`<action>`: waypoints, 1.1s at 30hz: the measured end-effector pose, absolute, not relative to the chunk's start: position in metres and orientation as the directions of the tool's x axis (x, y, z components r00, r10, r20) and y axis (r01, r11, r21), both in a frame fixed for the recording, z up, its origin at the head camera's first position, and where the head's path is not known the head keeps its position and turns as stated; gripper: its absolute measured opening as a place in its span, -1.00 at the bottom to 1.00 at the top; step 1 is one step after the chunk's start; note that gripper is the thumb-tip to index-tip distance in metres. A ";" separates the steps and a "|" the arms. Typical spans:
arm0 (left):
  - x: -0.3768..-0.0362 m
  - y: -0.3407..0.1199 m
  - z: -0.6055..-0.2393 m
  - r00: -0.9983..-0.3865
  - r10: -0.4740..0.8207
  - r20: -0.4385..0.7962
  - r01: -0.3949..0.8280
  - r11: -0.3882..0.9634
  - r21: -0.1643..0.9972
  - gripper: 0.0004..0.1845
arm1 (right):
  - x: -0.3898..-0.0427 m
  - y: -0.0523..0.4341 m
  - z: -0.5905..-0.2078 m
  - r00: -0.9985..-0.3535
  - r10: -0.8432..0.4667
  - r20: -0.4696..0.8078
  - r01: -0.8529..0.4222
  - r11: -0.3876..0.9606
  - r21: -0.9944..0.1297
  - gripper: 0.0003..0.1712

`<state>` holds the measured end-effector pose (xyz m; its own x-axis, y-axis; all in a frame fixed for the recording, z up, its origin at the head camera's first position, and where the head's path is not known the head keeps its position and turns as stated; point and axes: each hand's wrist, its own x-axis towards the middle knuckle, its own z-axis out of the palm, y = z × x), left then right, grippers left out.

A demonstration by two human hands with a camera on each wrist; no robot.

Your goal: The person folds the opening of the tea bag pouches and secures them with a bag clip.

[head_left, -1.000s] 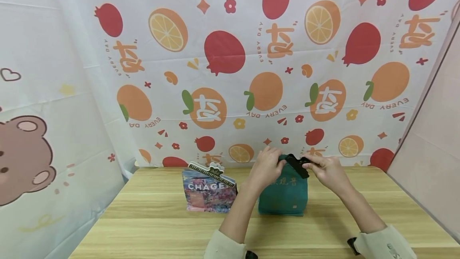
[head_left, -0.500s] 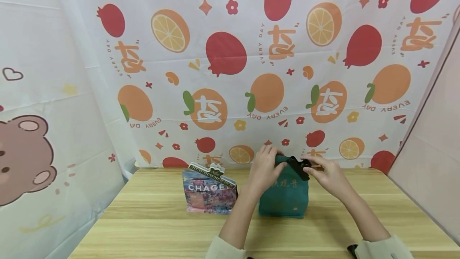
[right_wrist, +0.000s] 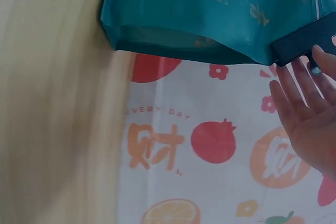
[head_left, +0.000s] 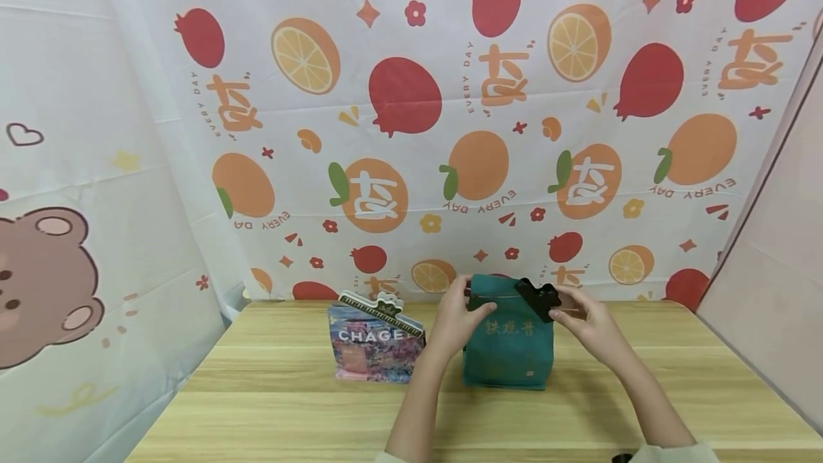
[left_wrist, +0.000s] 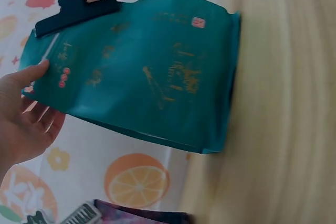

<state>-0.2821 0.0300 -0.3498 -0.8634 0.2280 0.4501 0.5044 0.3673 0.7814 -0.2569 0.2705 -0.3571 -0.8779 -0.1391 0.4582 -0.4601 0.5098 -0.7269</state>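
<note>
A teal stand-up pouch (head_left: 504, 359) with gold lettering stands on the table. A wide black clip (head_left: 534, 299) sits aslant on its upper right corner. My left hand (head_left: 452, 321) pinches the pouch's upper left edge, thumb in front and fingers behind, as the left wrist view also shows with that hand (left_wrist: 21, 119). On the other side, my right hand (head_left: 590, 321) holds the clip. In the right wrist view the thumb of this hand (right_wrist: 312, 124) lies on the clip (right_wrist: 299, 43), and its fingers reach behind.
Left of the teal pouch stands a colourful pouch (head_left: 373, 356) with a slanted, ruler-like clip (head_left: 381, 311) across its top. Both are on a wooden table (head_left: 289, 413). A fruit-print curtain (head_left: 411, 163) hangs behind the table.
My left hand has moved left and down from the pouch's top to its upper left edge. The top left of the pouch now shows, standing up. The right hand stays at the clip.
</note>
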 end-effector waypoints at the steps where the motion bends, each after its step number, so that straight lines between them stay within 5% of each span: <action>1: -0.282 0.029 -0.353 -0.865 0.234 0.443 0.501 0.366 0.784 -0.53 | -0.258 0.271 -0.359 -0.878 -0.138 0.459 -0.461 0.502 -0.731 -0.48; 7: -0.284 0.025 -0.366 -0.874 0.271 0.404 0.484 0.391 0.783 -0.57 | -0.264 0.271 -0.374 -0.915 -0.144 0.377 -0.396 0.498 -0.771 -0.48; 15: -0.284 0.018 -0.377 -0.892 0.344 0.293 0.422 0.398 0.815 -0.48 | -0.272 0.268 -0.388 -0.956 -0.180 0.230 -0.292 0.533 -0.794 -0.22; 33: -0.287 0.019 -0.390 -0.913 0.369 0.172 0.318 0.381 0.868 -0.40 | -0.271 0.268 -0.397 -0.947 -0.264 0.181 -0.294 0.495 -0.818 -0.08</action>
<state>-0.2871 0.0192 -0.3903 -0.9131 0.3695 0.1724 0.3180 0.3807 0.8683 -0.2713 0.2676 -0.3975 -0.9474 -0.2639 0.1813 -0.2943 0.4950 -0.8175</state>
